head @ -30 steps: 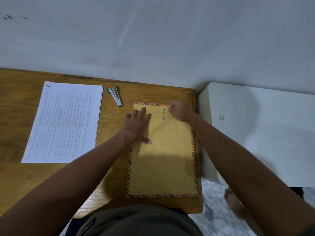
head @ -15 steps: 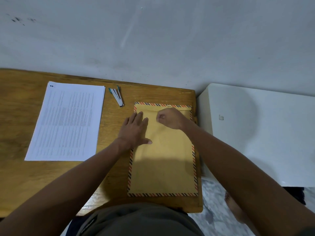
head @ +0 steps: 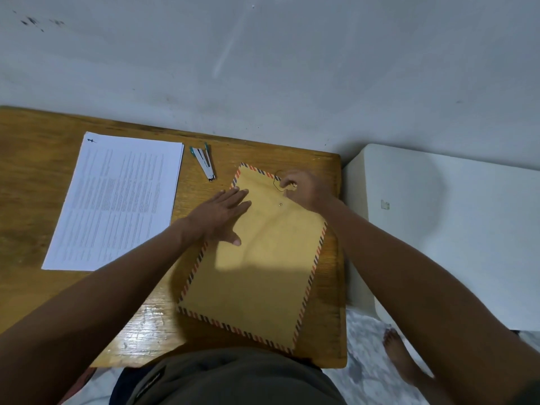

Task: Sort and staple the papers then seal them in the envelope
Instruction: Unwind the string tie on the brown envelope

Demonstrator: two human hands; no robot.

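- Envelope (head: 257,273) lying tilted on wooden table (head: 35,176), beside papers (head: 117,200) and stapler (head: 204,162).
- Left hand (head: 222,214) pressing flat, fingers spread.
- Right hand (head: 304,190) pinching closure string (head: 276,178).

Tan envelope (head: 263,273), red-and-dark striped border; white papers (head: 117,200)

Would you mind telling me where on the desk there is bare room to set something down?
Bare wood shows left of the paper stack, between the papers and the envelope below the stapler, and along the desk front-left edge. The right side is crowded: envelope, left hand, right hand.
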